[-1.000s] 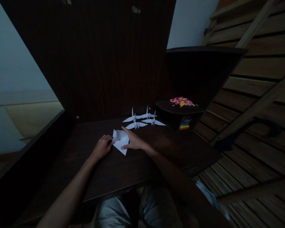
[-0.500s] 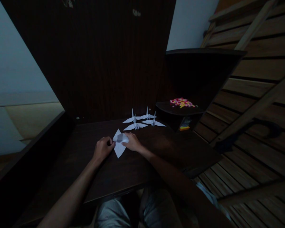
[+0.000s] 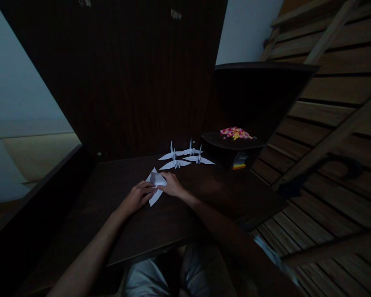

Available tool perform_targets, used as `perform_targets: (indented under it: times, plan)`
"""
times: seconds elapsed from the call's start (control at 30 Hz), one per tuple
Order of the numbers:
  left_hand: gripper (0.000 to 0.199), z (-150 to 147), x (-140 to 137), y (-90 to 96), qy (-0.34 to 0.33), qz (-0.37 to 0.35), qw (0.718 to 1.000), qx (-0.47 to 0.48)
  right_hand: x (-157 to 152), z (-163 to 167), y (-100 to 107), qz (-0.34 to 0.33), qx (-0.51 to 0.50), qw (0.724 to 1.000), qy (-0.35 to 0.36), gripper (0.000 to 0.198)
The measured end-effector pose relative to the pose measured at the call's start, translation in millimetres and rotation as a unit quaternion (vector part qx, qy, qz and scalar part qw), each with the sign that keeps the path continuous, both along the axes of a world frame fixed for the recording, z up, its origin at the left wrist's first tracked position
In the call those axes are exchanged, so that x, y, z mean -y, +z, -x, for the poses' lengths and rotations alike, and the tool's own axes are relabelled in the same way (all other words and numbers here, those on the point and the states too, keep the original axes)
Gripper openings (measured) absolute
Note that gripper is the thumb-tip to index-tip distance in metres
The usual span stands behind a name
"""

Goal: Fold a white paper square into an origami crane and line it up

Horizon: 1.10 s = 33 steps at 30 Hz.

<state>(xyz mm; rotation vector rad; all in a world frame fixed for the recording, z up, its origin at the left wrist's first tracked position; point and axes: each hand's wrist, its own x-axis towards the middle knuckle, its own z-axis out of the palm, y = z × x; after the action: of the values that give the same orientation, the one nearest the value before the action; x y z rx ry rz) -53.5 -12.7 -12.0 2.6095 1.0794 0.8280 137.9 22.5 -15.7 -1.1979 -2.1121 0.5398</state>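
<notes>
A white sheet of origami paper, folded to a pointed diamond shape, lies on the dark desk with a flap raised across its middle. My left hand reaches over its left side, fingers stretched out and resting on the paper. At the right edge, my right hand grips the paper between thumb and fingers. Several finished white paper cranes stand just behind, wings spread and necks upright. Part of the paper is hidden under my left fingers.
Small pink, red and yellow pieces are heaped on a low corner shelf at the right. Beneath it stands a small dark box with a yellow stripe. A dark panel rises behind the desk. Wooden slats stand at the right.
My left hand has shifted right from the paper's left corner, its fingers now extended over the paper. The lower part of the paper has bent. My right hand stays at the right edge.
</notes>
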Motion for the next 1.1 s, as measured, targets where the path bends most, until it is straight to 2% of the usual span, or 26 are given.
perform_targets:
  times: [0.23, 0.47, 0.53, 0.63, 0.8, 1.1]
  plan:
    - [0.038, 0.4, 4.5, -2.8, 0.017, -0.004, 1.0, -0.025, -3.9, -11.6, 4.0, 0.055, -0.058, 0.993, 0.081, 0.048]
    - [0.038, 3.1, 11.9, 3.4, 0.027, 0.017, 0.999, -0.038, -2.3, -25.2, 11.6, 0.03, -0.072, 0.982, 0.173, 0.076]
    - [0.036, 3.8, 13.1, 5.6, 0.023, 0.023, 0.998, -0.044, -1.3, -30.7, 17.2, 0.028, -0.073, 0.975, 0.207, 0.079]
    - [0.033, 2.7, 14.5, 8.0, 0.03, 0.032, 0.998, -0.044, -1.5, -38.2, 24.7, 0.036, -0.039, 0.967, 0.249, 0.07]
    - [0.027, -3.0, 16.3, 8.7, 0.053, 0.05, 0.997, -0.035, -4.8, -41.2, 25.7, 0.032, -0.032, 0.972, 0.229, 0.066]
    - [0.023, -2.6, 12.8, 1.7, 0.04, 0.064, 0.997, -0.026, -7.4, -32.7, 13.2, 0.038, -0.054, 0.985, 0.162, 0.072]
